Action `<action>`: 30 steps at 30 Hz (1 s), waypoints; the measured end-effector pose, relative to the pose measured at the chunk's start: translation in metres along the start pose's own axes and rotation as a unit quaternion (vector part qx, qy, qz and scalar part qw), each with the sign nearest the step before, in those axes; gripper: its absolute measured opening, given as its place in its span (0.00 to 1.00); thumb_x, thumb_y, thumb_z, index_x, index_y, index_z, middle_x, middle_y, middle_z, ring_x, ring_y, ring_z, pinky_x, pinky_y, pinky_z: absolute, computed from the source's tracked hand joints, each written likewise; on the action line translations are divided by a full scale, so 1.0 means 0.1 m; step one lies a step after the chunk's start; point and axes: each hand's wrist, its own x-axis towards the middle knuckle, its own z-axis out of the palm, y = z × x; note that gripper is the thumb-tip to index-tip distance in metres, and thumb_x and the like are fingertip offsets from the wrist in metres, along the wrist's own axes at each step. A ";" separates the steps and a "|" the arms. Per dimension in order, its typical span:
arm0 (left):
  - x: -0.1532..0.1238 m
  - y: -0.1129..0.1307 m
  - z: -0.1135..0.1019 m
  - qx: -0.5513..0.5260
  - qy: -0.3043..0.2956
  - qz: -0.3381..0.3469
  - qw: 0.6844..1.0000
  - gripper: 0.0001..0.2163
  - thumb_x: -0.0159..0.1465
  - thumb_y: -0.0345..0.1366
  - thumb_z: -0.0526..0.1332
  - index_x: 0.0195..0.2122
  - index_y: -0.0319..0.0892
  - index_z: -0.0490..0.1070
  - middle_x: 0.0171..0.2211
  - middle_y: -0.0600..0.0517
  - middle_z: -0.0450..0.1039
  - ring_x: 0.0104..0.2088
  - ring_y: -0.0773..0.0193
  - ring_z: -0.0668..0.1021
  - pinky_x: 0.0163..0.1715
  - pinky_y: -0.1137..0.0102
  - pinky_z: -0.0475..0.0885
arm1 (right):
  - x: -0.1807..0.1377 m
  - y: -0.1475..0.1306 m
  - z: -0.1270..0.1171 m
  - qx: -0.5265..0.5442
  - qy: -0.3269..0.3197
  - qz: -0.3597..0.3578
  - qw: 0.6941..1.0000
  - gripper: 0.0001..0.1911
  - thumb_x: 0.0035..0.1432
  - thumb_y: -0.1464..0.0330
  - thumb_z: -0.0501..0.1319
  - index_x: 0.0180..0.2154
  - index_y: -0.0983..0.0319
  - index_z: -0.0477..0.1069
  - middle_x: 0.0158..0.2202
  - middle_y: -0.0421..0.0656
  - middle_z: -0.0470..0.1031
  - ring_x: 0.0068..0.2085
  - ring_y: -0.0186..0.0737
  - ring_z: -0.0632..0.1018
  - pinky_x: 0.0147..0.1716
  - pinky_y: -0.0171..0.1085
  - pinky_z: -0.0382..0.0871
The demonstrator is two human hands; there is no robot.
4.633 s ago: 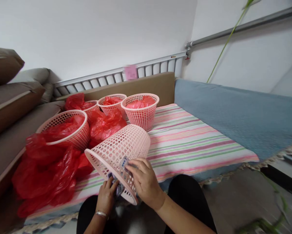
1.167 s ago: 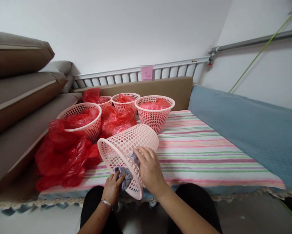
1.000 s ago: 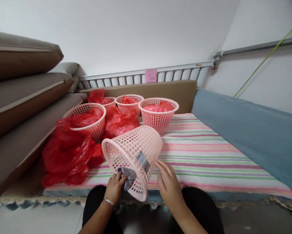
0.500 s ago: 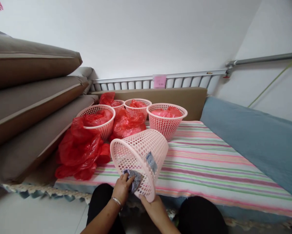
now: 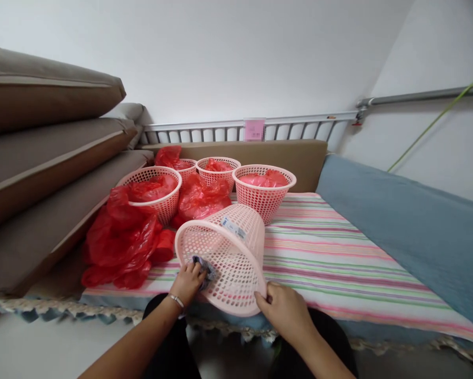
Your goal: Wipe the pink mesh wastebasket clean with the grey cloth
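Observation:
A pale pink perforated plastic basket lies on its side near the bed's front edge, its mouth facing me. A blue-white label is stuck on its upper outer side, close to the rim. My left hand, with a silver bracelet on the wrist, is closed on a crumpled grey-blue cloth and presses it at the left inner side of the basket's rim. My right hand grips the right lower part of the rim between thumb and fingers.
Several pink baskets holding red plastic bags stand behind. Loose red bags lie at the left, beside stacked grey-brown cushions. A striped sheet covers the bed. Blue padding lines the right; a white radiator runs behind.
The basket has rotated, bringing its label from the right side up to the top. My right hand has shifted right and up along with the rim; my left hand moved slightly left with the cloth.

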 end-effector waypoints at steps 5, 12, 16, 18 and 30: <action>0.03 0.10 0.10 -0.022 0.000 -0.027 0.999 0.21 0.64 0.27 0.50 0.57 0.50 0.65 0.51 0.44 0.68 0.48 0.51 0.70 0.46 0.57 0.67 | 0.01 -0.15 -0.02 0.036 0.100 -0.026 0.994 0.18 0.58 0.60 0.55 0.19 0.60 0.62 0.21 0.39 0.70 0.24 0.34 0.70 0.25 0.34 0.52; 0.04 0.19 0.27 -0.100 0.005 -0.075 0.992 0.26 0.58 0.22 0.52 0.57 0.48 0.66 0.51 0.45 0.68 0.50 0.55 0.70 0.49 0.63 0.68 | -0.36 -0.02 0.86 0.180 0.009 0.022 0.983 0.17 0.62 0.58 0.50 0.30 0.60 0.72 0.27 0.42 0.76 0.28 0.39 0.76 0.29 0.35 0.62; 0.05 0.41 0.32 -0.133 0.005 -0.079 0.988 0.26 0.57 0.22 0.54 0.56 0.46 0.66 0.51 0.46 0.69 0.48 0.60 0.72 0.49 0.68 0.68 | -0.33 -0.04 1.08 0.299 -0.001 0.006 0.954 0.21 0.64 0.55 0.48 0.39 0.61 0.73 0.35 0.47 0.77 0.37 0.42 0.77 0.38 0.36 0.67; 0.02 0.49 0.32 -0.133 0.005 -0.068 0.989 0.25 0.59 0.23 0.53 0.57 0.47 0.65 0.52 0.47 0.69 0.49 0.61 0.72 0.50 0.69 0.67 | -0.26 -0.06 1.02 0.304 0.007 -0.010 0.953 0.21 0.64 0.55 0.48 0.35 0.62 0.72 0.33 0.46 0.77 0.37 0.42 0.77 0.38 0.36 0.67; 0.10 -0.02 0.02 -0.038 -0.005 -0.018 0.999 0.19 0.65 0.29 0.49 0.56 0.49 0.66 0.51 0.42 0.68 0.49 0.50 0.69 0.49 0.53 0.64 | -0.10 -0.03 0.23 0.145 0.057 -0.075 0.985 0.20 0.63 0.57 0.50 0.23 0.60 0.64 0.22 0.39 0.70 0.25 0.35 0.70 0.27 0.33 0.57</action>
